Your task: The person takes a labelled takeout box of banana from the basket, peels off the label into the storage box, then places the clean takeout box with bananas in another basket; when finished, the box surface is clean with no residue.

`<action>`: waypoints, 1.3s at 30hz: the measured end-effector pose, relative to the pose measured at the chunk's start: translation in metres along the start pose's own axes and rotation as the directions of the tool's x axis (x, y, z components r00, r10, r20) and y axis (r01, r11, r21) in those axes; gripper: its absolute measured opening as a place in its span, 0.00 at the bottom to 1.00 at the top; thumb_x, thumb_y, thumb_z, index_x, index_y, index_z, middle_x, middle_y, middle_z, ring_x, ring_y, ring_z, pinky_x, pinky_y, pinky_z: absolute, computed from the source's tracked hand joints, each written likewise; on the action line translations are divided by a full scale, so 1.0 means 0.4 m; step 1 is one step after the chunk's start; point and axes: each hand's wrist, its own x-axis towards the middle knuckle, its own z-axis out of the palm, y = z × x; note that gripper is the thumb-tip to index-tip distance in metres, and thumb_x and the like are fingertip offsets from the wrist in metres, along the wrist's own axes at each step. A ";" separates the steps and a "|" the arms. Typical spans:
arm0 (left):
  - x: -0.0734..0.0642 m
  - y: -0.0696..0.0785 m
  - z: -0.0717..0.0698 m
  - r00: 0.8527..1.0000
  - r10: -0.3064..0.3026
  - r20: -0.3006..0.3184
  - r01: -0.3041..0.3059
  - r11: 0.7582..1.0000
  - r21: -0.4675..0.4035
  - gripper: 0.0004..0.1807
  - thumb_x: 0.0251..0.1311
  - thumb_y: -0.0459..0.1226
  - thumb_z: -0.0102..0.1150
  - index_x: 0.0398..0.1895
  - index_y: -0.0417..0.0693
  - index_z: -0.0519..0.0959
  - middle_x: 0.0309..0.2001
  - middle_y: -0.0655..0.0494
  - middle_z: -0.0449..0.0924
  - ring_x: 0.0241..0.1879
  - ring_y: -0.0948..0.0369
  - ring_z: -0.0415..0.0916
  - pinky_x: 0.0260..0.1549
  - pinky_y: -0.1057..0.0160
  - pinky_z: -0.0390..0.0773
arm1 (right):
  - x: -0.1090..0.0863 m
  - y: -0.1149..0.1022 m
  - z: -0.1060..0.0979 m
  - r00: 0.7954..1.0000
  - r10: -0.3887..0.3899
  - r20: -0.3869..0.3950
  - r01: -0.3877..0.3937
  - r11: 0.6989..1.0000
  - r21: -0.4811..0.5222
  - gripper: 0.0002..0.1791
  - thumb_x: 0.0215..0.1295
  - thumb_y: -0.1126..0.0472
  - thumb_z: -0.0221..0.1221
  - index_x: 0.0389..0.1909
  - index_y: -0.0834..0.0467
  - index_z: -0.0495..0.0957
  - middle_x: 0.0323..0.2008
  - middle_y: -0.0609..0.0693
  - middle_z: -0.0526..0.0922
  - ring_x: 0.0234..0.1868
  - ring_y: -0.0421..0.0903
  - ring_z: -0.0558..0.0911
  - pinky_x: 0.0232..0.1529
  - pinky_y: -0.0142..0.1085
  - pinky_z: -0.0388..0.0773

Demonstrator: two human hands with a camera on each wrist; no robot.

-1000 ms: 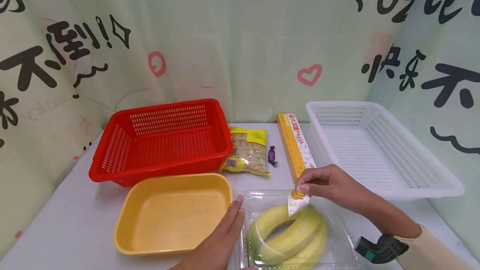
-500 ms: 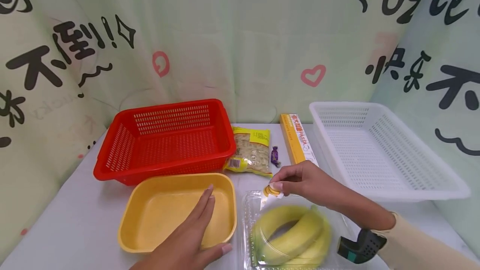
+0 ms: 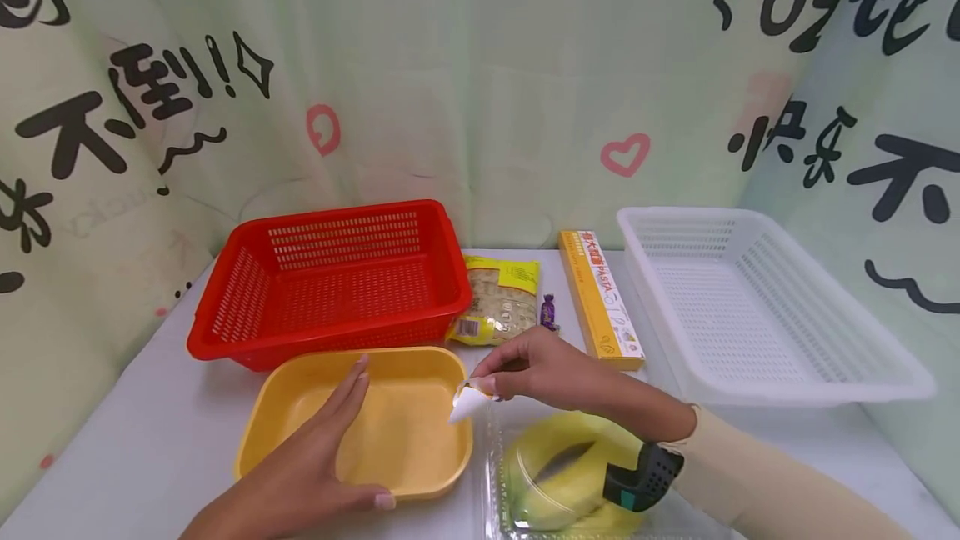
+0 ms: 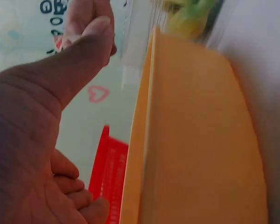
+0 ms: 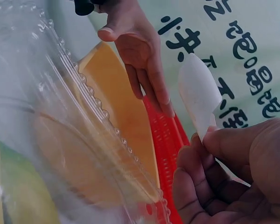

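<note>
My right hand (image 3: 528, 369) pinches a small white paper label (image 3: 468, 401) between thumb and fingers, above the right rim of the yellow basin (image 3: 408, 448). In the right wrist view the label (image 5: 198, 91) curls up from the fingertips, its plain white side showing. Over the left part of the basin hovers my left hand (image 3: 300, 465), fingers extended and thumb spread, holding nothing. Below my right forearm a clear plastic box (image 3: 492, 473) contains yellow bananas (image 3: 558, 440), partly hidden by the sleeve and a black wrist device (image 3: 643, 477).
Behind the basin stands a red perforated basket (image 3: 330, 282). A yellow-topped bag (image 3: 498, 294), a purple wrapped candy (image 3: 548, 311) and an orange pasta box (image 3: 600, 298) lie mid-back. At right is a white basket (image 3: 750, 307). A printed curtain (image 3: 510, 107) hangs behind.
My right hand has carried the label left, from over the bananas to the basin's right rim. My left hand has left the clear box's side and moved left over the basin.
</note>
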 end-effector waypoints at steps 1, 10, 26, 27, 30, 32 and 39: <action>-0.001 -0.008 -0.006 1.000 0.004 -0.004 -0.004 1.000 0.009 0.73 0.32 0.65 0.74 0.79 0.52 0.41 0.78 0.61 0.38 0.72 0.53 0.49 0.61 0.48 0.66 | 0.008 -0.003 0.006 1.000 0.000 0.007 0.000 1.000 0.001 0.07 0.64 0.62 0.63 0.39 0.60 0.86 0.29 0.48 0.84 0.30 0.44 0.80 0.36 0.43 0.78; -0.029 -0.079 -0.055 0.992 0.081 -0.095 -0.079 0.997 0.022 0.71 0.36 0.64 0.73 0.79 0.55 0.40 0.78 0.56 0.38 0.71 0.49 0.49 0.56 0.45 0.71 | 0.060 -0.018 0.049 0.995 -0.077 0.055 0.079 0.996 -0.040 0.05 0.63 0.64 0.64 0.37 0.60 0.86 0.31 0.46 0.85 0.31 0.41 0.81 0.37 0.35 0.81; -0.054 -0.205 -0.116 0.993 0.040 -0.113 -0.022 0.988 0.156 0.74 0.38 0.60 0.74 0.77 0.41 0.35 0.77 0.42 0.27 0.68 0.36 0.45 0.43 0.43 0.79 | 0.109 -0.028 0.086 0.988 -0.115 0.107 0.136 0.967 -0.215 0.03 0.62 0.65 0.65 0.36 0.57 0.86 0.27 0.40 0.84 0.29 0.37 0.78 0.36 0.29 0.80; -0.052 -0.210 -0.117 0.993 0.041 -0.113 -0.023 0.988 0.155 0.74 0.38 0.60 0.75 0.77 0.43 0.34 0.77 0.41 0.28 0.68 0.36 0.44 0.42 0.43 0.80 | 0.109 -0.027 0.087 0.987 -0.114 0.115 0.136 0.968 -0.209 0.03 0.62 0.65 0.65 0.35 0.57 0.86 0.27 0.40 0.84 0.29 0.37 0.78 0.36 0.29 0.79; -0.052 -0.223 -0.111 0.996 0.021 -0.088 -0.010 0.992 0.125 0.75 0.38 0.59 0.75 0.77 0.44 0.32 0.76 0.38 0.28 0.68 0.35 0.43 0.44 0.40 0.78 | 0.111 -0.024 0.090 0.985 -0.105 0.135 0.130 0.972 -0.196 0.03 0.62 0.64 0.65 0.35 0.57 0.86 0.27 0.40 0.84 0.29 0.37 0.78 0.36 0.29 0.79; -0.054 -0.229 -0.103 0.998 -0.008 -0.055 0.014 0.995 0.104 0.75 0.39 0.58 0.75 0.77 0.45 0.29 0.76 0.37 0.28 0.68 0.35 0.43 0.47 0.39 0.76 | 0.112 -0.021 0.093 0.985 -0.099 0.142 0.125 0.975 -0.186 0.02 0.62 0.65 0.65 0.34 0.57 0.86 0.27 0.41 0.84 0.28 0.37 0.78 0.36 0.29 0.79; -0.052 -0.234 -0.079 0.999 0.010 -0.034 -0.006 0.993 0.120 0.75 0.39 0.57 0.75 0.76 0.39 0.31 0.76 0.38 0.30 0.69 0.37 0.46 0.53 0.39 0.71 | 0.112 -0.015 0.103 0.988 -0.086 0.132 0.112 0.973 -0.202 0.02 0.62 0.65 0.65 0.34 0.57 0.86 0.26 0.40 0.84 0.27 0.36 0.77 0.33 0.28 0.78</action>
